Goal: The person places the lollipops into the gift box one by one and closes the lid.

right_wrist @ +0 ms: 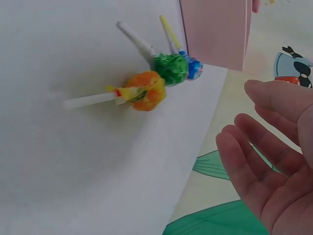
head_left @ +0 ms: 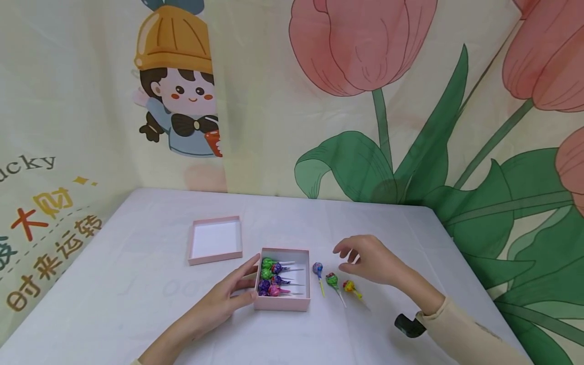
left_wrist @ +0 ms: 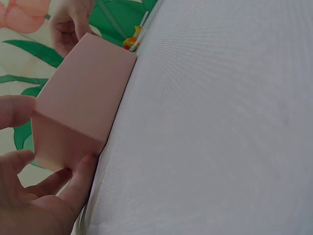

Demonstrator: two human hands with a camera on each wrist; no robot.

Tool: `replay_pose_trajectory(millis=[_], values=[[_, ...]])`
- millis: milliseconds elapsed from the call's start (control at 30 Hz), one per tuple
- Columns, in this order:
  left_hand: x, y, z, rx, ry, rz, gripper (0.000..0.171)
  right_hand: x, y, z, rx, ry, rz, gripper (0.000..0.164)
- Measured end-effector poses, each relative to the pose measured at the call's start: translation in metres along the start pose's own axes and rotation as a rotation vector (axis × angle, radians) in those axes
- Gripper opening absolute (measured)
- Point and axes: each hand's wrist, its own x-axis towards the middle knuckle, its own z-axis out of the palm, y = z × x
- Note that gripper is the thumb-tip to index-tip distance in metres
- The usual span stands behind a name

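An open pink box [head_left: 282, 303] holds several wrapped lollipops [head_left: 274, 279] in green, purple and pink, sticks pointing right. My left hand [head_left: 226, 296] rests against its left side. In the left wrist view, fingertips [left_wrist: 84, 169] touch the box's pink wall [left_wrist: 88, 88]. Right of the box lie a blue lollipop [head_left: 318, 271], a green lollipop [head_left: 332, 280] and a yellow lollipop [head_left: 351, 287]. Above and beyond them hovers my right hand [head_left: 371, 258], fingers loosely bent. In the right wrist view nothing is between its fingers [right_wrist: 239, 156].
A shallow pink lid [head_left: 215, 257] lies behind and left of the box, its white inside facing up. Near my right sleeve [head_left: 461, 329] a black object [head_left: 409, 326] shows. A printed cloth [head_left: 255, 101] with tulips and a cartoon figure hangs behind the white table [head_left: 365, 334].
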Motion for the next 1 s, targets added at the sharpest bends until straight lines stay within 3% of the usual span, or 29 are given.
replay_pose_trajectory(millis=[333, 467, 667, 1000], values=[[-0.001, 0.003, 0.0, -0.008, -0.006, -0.003, 0.076, -0.014, 0.013, 0.006, -0.002, 0.054, 0.095, 0.033], [-0.001, 0.002, 0.0, -0.006, -0.002, -0.003, 0.076, -0.018, 0.015, 0.009, 0.006, 0.065, 0.171, 0.035], [-0.001, 0.001, 0.0, -0.013, -0.007, 0.0, 0.076, -0.021, 0.019, 0.018, 0.04, 0.046, 0.29, 0.037], [0.0, 0.0, -0.001, -0.007, -0.006, -0.004, 0.076, -0.032, 0.021, 0.032, 0.074, -0.005, 0.367, 0.033]])
